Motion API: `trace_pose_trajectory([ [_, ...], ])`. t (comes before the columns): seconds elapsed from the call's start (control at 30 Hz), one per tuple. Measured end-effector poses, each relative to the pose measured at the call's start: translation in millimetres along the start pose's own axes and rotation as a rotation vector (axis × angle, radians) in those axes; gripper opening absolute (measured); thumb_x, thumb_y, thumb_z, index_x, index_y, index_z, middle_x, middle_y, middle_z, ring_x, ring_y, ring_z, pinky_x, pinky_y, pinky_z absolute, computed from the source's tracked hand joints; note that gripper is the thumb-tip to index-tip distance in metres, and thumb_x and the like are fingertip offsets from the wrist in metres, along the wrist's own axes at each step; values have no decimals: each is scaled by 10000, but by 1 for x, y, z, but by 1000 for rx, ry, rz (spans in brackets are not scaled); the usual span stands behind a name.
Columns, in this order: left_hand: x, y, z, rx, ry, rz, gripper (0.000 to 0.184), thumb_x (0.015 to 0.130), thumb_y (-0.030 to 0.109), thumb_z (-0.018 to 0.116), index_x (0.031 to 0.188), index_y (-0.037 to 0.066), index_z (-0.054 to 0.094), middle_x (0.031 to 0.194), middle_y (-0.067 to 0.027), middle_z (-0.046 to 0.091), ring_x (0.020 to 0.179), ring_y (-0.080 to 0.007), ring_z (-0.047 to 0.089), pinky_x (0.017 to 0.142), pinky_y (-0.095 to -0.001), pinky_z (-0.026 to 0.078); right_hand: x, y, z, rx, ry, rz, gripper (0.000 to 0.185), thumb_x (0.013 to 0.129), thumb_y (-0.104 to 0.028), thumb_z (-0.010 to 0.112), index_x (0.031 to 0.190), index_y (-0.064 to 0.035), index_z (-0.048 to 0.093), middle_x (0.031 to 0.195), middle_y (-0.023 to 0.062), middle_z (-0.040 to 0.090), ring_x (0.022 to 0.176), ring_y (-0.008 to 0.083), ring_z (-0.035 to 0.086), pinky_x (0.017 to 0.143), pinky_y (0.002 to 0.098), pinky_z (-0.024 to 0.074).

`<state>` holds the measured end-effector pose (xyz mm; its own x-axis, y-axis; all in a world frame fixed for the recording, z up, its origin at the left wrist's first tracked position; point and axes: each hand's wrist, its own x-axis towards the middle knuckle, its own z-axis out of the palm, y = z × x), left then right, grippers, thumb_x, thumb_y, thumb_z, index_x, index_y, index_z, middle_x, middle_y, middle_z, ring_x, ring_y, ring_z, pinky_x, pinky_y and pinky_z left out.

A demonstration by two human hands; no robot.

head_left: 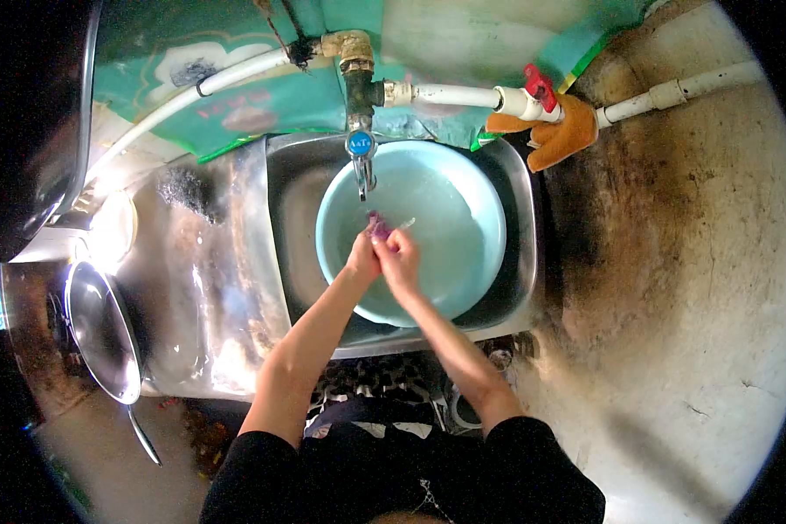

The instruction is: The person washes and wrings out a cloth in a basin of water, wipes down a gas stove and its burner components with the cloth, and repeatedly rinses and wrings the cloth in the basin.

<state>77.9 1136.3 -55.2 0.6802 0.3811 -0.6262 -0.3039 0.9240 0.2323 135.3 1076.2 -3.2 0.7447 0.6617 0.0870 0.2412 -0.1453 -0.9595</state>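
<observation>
Both my hands are together over the left part of a light blue basin (483, 272), which holds water. My left hand (363, 257) is closed on a small purple-pink item (376, 224) whose kind I cannot make out. Against it, my right hand (399, 260) presses with curled fingers on the same item. A bit of something clear or whitish shows beside the right fingers. Just above the hands is the spout of a metal faucet (363, 175) with a blue label. The basin sits in a stainless steel sink (295, 218).
A dark scouring pad (186, 194) lies on the metal drainboard (205, 288) at left. Further left is a pan (103, 332) with its handle pointing down. White pipes run along the wall, with a red valve handle (540, 87) and an orange-brown glove (568, 135) draped there.
</observation>
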Motion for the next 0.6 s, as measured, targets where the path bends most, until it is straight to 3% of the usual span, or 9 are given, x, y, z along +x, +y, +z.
trace_pose_trajectory([
  [0.07, 16, -2, -20, -8, -493, -69, 329, 891, 357, 421, 887, 50, 540, 835, -91, 578, 739, -235, 545, 710, -377, 447, -3, -6, 13, 14, 71, -20, 373, 730, -210, 651, 552, -54, 362, 535, 45, 379, 510, 164, 361, 488, 323, 298],
  [0.13, 13, -15, -23, 103, -239, 82, 302, 897, 317, 426, 908, 37, 538, 814, -79, 571, 697, -214, 543, 657, -347, 454, 12, 10, 13, 23, -2, 59, 422, 807, -235, 597, 551, -46, 320, 509, 17, 260, 498, 103, 272, 446, 313, 263],
  [0.2, 2, -19, -11, 153, -30, 70, 297, 901, 309, 426, 930, 33, 533, 821, -77, 566, 693, -205, 543, 638, -330, 457, 35, 38, 7, 42, -34, -47, 369, 827, -229, 568, 594, -47, 348, 522, 41, 273, 499, 117, 271, 445, 325, 269],
  [0.23, -6, -14, -4, 201, 178, 61, 295, 904, 300, 426, 953, 28, 529, 829, -75, 560, 689, -196, 544, 619, -313, 460, 47, 52, 6, -123, -99, -53, 323, 816, -211, 565, 618, -46, 371, 532, 73, 360, 483, 194, 346, 459, 355, 302],
  [0.3, -18, -9, 2, 268, 266, 66, 302, 919, 280, 390, 1018, 18, 501, 918, -95, 562, 799, -217, 551, 705, -348, 463, 67, 68, -8, -530, -170, -143, 164, 805, -164, 547, 743, -53, 442, 627, 132, 526, 549, 346, 498, 523, 435, 384],
  [0.33, -22, -6, 2, 340, 353, 70, 318, 934, 261, 353, 1083, 7, 473, 1008, -115, 564, 909, -238, 558, 791, -383, 466, 73, 70, -12, -513, 24, -42, 139, 800, -177, 547, 840, -62, 480, 691, 148, 556, 657, 372, 542, 595, 456, 418],
  [0.4, -24, -3, -4, 230, 263, 108, 345, 924, 313, 369, 1108, 41, 476, 1049, -109, 559, 963, -239, 550, 821, -386, 456, 72, 71, -10, -563, 246, 46, 226, 818, -240, 533, 949, -62, 487, 751, 179, 572, 739, 389, 555, 663, 455, 435],
  [0.53, -28, 8, 11, -44, -1, -28, 385, 898, 397, 400, 1066, 70, 516, 1047, -103, 564, 934, -248, 564, 804, -400, 455, 25, 4, -14, -350, -262, 179, 382, 806, -421, 536, 880, -47, 532, 832, 202, 584, 763, 375, 566, 668, 439, 436],
  [0.6, 6, 4, -24, -178, -324, -89, 384, 891, 421, 403, 986, 78, 549, 971, -86, 580, 877, -234, 559, 790, -394, 452, 4, -12, 0, -307, -109, 3, 342, 821, -403, 517, 821, -62, 549, 751, 182, 592, 711, 366, 574, 633, 440, 436],
])
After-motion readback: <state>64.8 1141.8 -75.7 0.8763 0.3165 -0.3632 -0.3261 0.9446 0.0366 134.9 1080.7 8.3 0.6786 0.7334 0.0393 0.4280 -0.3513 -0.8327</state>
